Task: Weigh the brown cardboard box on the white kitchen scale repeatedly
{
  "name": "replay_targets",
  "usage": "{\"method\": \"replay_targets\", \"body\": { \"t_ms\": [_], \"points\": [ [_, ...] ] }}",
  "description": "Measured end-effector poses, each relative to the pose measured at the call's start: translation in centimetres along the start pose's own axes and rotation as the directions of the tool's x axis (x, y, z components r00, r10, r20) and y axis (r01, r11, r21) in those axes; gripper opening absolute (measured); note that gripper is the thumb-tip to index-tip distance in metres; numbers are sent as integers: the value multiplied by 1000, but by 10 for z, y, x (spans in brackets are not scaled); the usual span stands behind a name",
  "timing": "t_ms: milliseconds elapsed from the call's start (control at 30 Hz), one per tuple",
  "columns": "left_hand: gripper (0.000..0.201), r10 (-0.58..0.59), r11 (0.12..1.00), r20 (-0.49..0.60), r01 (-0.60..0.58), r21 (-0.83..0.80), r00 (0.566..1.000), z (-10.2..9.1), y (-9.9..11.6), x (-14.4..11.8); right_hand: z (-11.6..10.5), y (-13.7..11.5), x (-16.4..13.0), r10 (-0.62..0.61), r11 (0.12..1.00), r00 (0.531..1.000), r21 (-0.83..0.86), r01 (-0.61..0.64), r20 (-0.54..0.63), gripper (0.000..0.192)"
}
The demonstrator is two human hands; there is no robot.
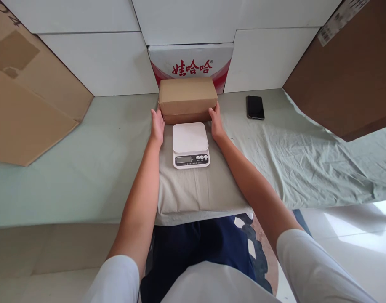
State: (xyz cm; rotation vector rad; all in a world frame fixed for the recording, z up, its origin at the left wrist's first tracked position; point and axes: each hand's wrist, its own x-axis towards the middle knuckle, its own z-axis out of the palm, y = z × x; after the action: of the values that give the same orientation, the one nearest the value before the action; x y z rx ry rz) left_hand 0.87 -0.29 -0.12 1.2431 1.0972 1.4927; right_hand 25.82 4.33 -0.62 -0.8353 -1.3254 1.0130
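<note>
A closed brown cardboard box point(188, 93) is between my two hands at the back of the cloth-covered table. My left hand point(157, 125) presses on the box's left end, its thumb pointing up and its fingertips partly hidden. On the right end, my right hand point(216, 122) grips the near corner, with the thumb on the front face and the other fingers along the side. Directly in front of the box sits a white digital kitchen scale point(190, 145) with a bare platform; its display looks blank.
A black phone point(255, 107) lies on the green cloth point(117, 168) to the right. Behind the box stands a white and red carton point(190, 52) against white panels. Large cardboard panels flank the table at left point(31, 97) and right point(347, 75).
</note>
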Motion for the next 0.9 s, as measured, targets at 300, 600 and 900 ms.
{"method": "replay_targets", "body": {
  "t_ms": [300, 600, 900],
  "points": [
    [112, 51, 999, -14, -51, -17, 999, -3, 15, -4, 4, -22, -1, -76, 996, 995, -45, 79, 68, 94],
    [97, 159, 987, 38, -157, -31, 987, 1, 61, -79, -9, -79, -62, -109, 990, 978, -71, 123, 179, 85],
    [90, 216, 976, 24, -215, -7, 976, 18, 56, -163, -24, -87, -134, -42, 998, 990, -47, 49, 132, 74]
  ]
}}
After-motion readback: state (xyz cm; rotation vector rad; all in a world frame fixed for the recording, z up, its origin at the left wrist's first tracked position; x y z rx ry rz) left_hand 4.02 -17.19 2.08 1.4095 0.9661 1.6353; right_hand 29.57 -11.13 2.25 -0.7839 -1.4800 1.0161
